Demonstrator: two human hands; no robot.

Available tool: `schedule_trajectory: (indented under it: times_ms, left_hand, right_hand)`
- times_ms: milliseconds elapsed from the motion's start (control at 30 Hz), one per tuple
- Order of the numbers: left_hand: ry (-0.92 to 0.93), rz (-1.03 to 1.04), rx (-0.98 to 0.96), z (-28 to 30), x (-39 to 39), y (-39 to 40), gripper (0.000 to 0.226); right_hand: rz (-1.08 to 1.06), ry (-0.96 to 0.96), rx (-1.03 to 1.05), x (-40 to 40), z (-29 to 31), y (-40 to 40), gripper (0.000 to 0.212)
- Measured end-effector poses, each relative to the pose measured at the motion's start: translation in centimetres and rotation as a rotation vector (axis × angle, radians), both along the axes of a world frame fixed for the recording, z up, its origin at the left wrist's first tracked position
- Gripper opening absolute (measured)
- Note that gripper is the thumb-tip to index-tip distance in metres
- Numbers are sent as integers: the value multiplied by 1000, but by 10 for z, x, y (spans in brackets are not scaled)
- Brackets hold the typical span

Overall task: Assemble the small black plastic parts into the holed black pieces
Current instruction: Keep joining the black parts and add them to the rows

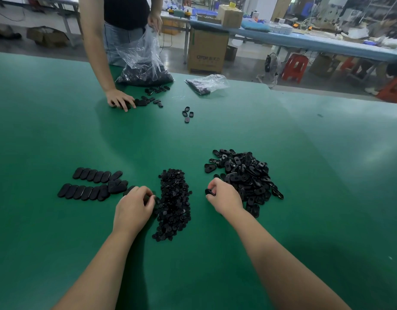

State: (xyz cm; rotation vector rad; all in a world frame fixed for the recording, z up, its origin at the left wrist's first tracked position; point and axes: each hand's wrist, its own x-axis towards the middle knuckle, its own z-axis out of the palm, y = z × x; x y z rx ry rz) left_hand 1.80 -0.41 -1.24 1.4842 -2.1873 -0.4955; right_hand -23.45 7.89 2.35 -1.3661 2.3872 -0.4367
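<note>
My left hand (135, 205) sits at the left edge of the long heap of small black plastic parts (174, 204), fingers curled in against them; I cannot tell whether it has one pinched. My right hand (224, 195) pinches a single black oval piece (210, 192) just beside the heap of holed black pieces (244, 175). Two overlapping rows of smooth black oval pieces (90, 186) lie to the left on the green table mat (215, 253). Across the table, another person's hand (119, 98) presses on loose black pieces near a clear plastic bag (143, 68).
</note>
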Motion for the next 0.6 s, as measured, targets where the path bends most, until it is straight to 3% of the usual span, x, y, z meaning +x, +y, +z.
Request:
schedule_trajectory:
  times_ms: [300, 400, 600]
  left_hand:
    - [5, -8, -5, 0, 0, 0, 5]
    - [2, -4, 3, 0, 0, -1, 5]
    - [10, -3, 5, 0, 0, 0, 5]
  right_hand:
    - [-15, -43, -155, -2, 2, 7, 25]
    - [-62, -212, -281, 3, 2, 7, 11]
    - [-196, -601, -468, 28, -8, 18, 18]
